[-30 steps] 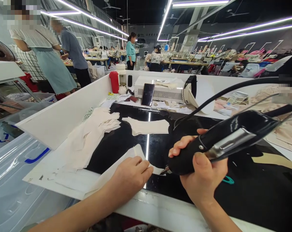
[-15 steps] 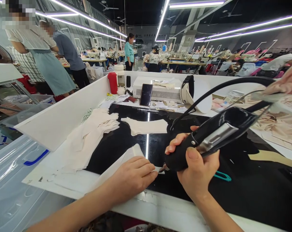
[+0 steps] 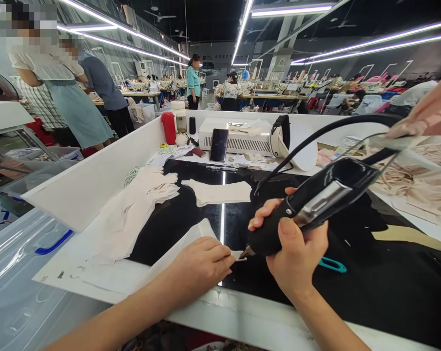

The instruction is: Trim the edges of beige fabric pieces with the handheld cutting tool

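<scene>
The left hand (image 3: 200, 265) lies flat, fingers nearly closed, pressing a pale fabric piece (image 3: 191, 239) onto the black glossy desk (image 3: 370, 287) at its near edge — pinning the cloth so its right tip stays taut. The right hand (image 3: 297, 253) is wrapped fully around a black corded hand tool (image 3: 315, 202), tilted down to the left so its metal tip meets that pinned tip just beside the left fingers. More cut pieces (image 3: 220, 191) wait farther back, and a teal clip (image 3: 332, 264) lies right of the wrist.
</scene>
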Demonstrator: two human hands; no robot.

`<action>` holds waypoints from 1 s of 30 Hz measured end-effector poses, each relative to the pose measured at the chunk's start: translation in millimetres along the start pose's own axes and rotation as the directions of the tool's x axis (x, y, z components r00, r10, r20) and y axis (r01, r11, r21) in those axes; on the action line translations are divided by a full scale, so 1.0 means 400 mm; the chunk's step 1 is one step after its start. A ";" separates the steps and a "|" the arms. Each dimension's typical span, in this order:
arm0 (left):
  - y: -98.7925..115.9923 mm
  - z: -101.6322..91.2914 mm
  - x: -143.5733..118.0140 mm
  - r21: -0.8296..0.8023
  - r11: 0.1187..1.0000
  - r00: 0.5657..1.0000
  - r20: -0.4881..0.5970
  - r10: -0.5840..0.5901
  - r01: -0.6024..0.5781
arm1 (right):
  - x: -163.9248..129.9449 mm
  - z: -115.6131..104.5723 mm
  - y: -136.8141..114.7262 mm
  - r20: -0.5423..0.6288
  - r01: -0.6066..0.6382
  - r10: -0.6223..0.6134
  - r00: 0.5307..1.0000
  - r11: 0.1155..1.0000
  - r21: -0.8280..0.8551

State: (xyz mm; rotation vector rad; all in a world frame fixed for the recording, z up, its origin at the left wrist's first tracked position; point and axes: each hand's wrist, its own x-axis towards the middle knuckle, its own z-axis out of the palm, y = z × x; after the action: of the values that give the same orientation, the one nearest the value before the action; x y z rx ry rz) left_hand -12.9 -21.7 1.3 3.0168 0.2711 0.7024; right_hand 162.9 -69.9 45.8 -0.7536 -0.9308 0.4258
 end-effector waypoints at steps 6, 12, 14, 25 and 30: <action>0.001 0.005 0.001 0.004 1.000 1.000 0.008 -0.013 0.013 | -0.005 0.003 0.006 0.015 0.002 -0.001 1.000 0.999 -0.035; -0.008 -0.017 -0.006 -0.093 0.994 0.998 0.004 -0.062 0.063 | 0.005 0.001 0.008 0.029 -0.001 0.003 1.000 0.998 -0.062; -0.026 -0.035 -0.018 -0.112 0.988 0.994 -0.011 -0.109 0.107 | 0.017 -0.006 0.013 0.033 0.023 -0.021 0.999 0.998 -0.061; -0.038 -0.071 -0.075 -0.127 0.946 0.952 0.108 -0.285 0.297 | 0.101 -0.014 0.048 -0.052 0.056 -0.062 0.997 0.992 -0.111; 0.006 -0.096 -0.041 -0.149 0.898 0.890 0.272 -0.366 0.414 | 0.082 0.001 0.040 -0.040 0.035 -0.039 0.998 0.995 -0.088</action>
State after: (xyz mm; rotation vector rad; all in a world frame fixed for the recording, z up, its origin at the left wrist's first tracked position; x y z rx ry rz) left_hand -43.8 -27.1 28.9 2.6862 0.7243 0.3068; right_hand 180.4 -38.5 52.6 -0.8209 -0.9280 0.3370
